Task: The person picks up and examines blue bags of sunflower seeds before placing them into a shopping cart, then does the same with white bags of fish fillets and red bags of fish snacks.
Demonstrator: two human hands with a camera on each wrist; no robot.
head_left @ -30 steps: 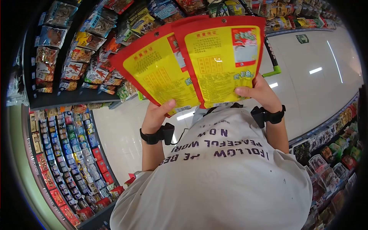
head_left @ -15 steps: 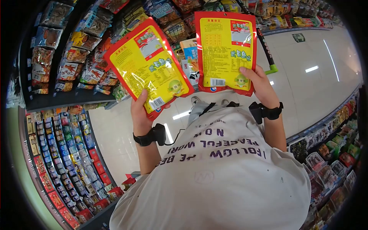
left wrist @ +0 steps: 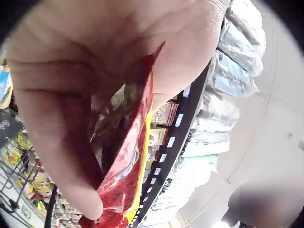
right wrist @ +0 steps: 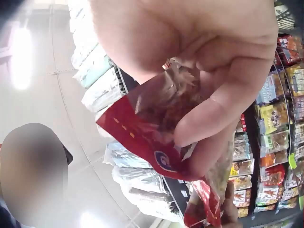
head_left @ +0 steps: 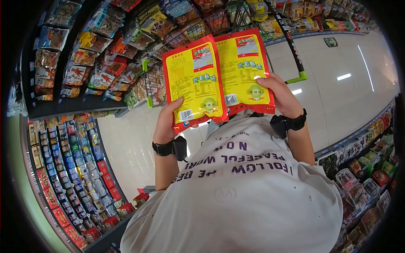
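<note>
Shop aisle with a pale glossy floor (head_left: 337, 55) and snack shelves (head_left: 84, 55) on both sides. Left hand (head_left: 168, 122) holds one red-and-yellow packet (head_left: 194, 84) by its lower corner, thumb on the printed face and fingers behind; the left wrist view shows the red edge (left wrist: 130, 156) pinched against the palm. Right hand (head_left: 282, 97) holds a second packet (head_left: 244, 67) the same way, its thumb (right wrist: 223, 107) curled over the red bottom seam. Each grip sits low on its pack, apparently so that the printed panels above stay uncovered and face the wearer. Both packs stand upright, side by side with inner edges overlapping, which suits comparing them. Beyond the hands, a wire cart with green trim (head_left: 297, 78) stands before the shelves.
</note>
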